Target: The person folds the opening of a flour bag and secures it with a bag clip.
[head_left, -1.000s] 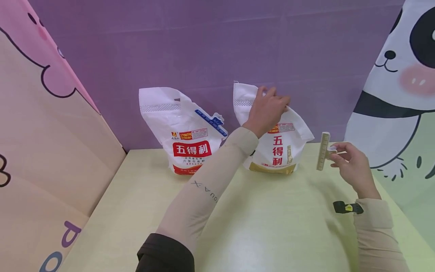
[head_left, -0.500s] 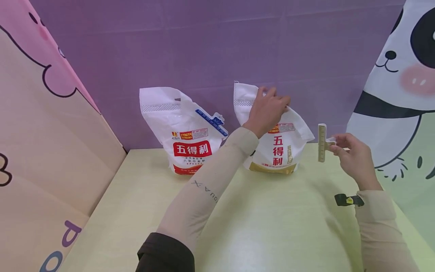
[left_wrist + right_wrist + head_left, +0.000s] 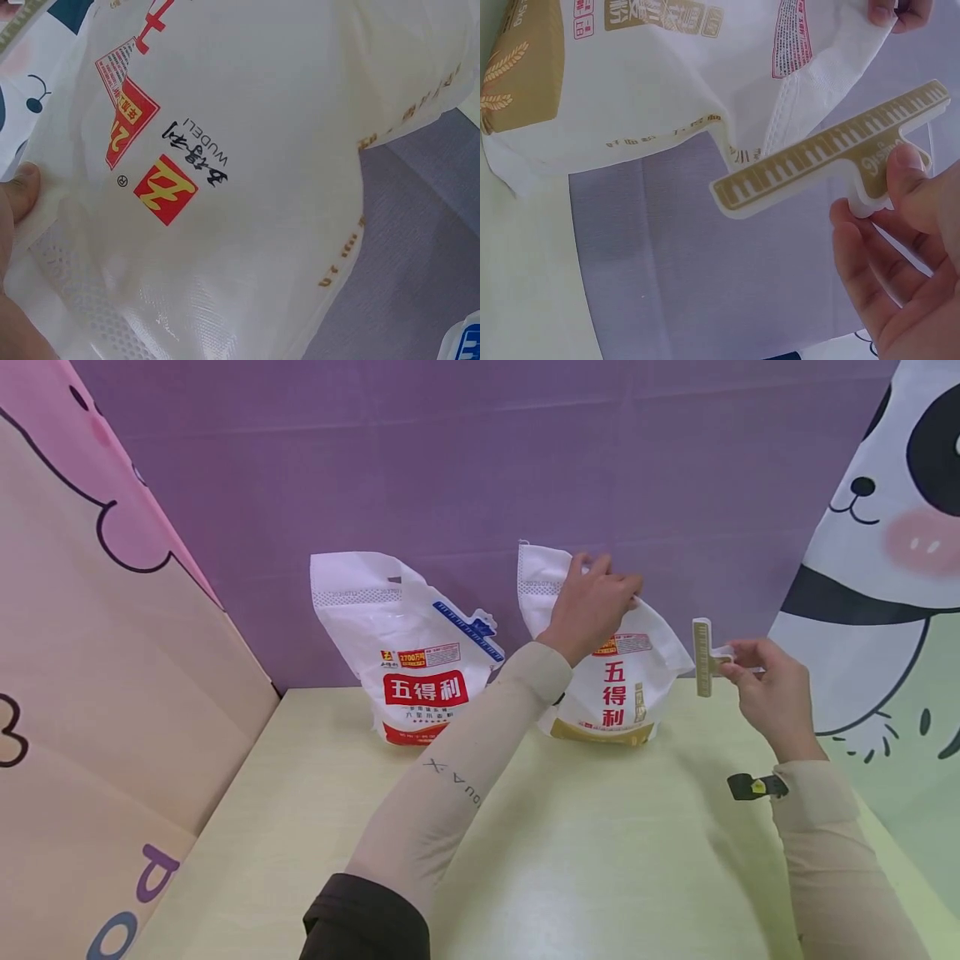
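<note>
A white flour bag [image 3: 613, 677] with red lettering and a gold base stands on the table near the purple backdrop. My left hand [image 3: 592, 606] grips its folded top edge; in the left wrist view the thumb [image 3: 22, 191] presses on the white bag. To the right of that bag, my right hand [image 3: 772, 689] pinches a gold and white sealing clip [image 3: 702, 657] by its handle. The clip's long bar stands nearly upright, apart from the bag. In the right wrist view the clip [image 3: 832, 146] overlaps the bag's folded corner, thumb on the handle's gold face.
A second white flour bag [image 3: 423, 689] with a red label stands to the left, a blue clip [image 3: 468, 631] on its slanted top. Behind is a purple backdrop [image 3: 450, 468]. Printed panels flank the pale table [image 3: 570, 860], a panda [image 3: 885, 518] at right.
My right hand has raised the clip from lower down and brought it slightly left toward the bag, the bar turning more upright. My left hand keeps its hold on the bag.
</note>
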A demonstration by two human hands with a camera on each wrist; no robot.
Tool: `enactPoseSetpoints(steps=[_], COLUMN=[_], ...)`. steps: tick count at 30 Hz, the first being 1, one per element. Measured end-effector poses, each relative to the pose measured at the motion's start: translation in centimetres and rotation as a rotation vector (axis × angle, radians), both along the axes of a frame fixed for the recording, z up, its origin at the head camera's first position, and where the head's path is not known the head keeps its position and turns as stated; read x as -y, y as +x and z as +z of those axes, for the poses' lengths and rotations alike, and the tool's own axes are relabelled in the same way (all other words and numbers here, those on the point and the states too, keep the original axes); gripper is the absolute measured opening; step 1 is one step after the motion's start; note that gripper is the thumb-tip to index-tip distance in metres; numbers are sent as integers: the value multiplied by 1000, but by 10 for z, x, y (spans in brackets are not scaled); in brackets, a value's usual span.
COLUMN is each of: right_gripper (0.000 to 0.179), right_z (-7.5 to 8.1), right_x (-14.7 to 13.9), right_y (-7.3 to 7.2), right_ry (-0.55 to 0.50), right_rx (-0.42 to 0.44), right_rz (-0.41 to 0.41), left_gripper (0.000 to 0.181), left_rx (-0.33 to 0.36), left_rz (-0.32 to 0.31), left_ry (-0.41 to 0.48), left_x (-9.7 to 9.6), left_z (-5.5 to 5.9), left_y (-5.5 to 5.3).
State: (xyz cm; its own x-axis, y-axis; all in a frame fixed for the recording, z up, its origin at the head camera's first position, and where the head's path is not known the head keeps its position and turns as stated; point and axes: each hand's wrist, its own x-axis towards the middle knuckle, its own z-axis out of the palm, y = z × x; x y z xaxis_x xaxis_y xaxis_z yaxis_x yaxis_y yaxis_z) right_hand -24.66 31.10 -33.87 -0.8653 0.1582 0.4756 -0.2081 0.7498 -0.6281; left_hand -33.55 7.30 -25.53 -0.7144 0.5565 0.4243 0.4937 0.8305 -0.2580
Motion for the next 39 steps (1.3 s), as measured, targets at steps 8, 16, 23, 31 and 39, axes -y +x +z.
enactPoseSetpoints(steps=[8, 16, 23, 31, 39], right_gripper=[30, 23, 18, 16, 13], right_z=[8, 15, 18, 21, 25], right_x=[4, 10, 12, 14, 16], right_y=[-5, -8, -11, -18, -25], right_ry=[11, 11, 20, 26, 6], right_rx=[-1, -94, -114, -121, -171], right_rz=[-9, -3, 7, -7, -1], left_gripper=[25, 25, 26, 26, 25], left_rx=[1, -11, -2, 5, 2], left_rz=[-1, 1, 5, 9, 3], left_ry=[-1, 3, 4, 10, 20], left_x=[0, 1, -1, -2, -2], left_z=[0, -3, -2, -2, -2], left_y=[1, 1, 0, -1, 0])
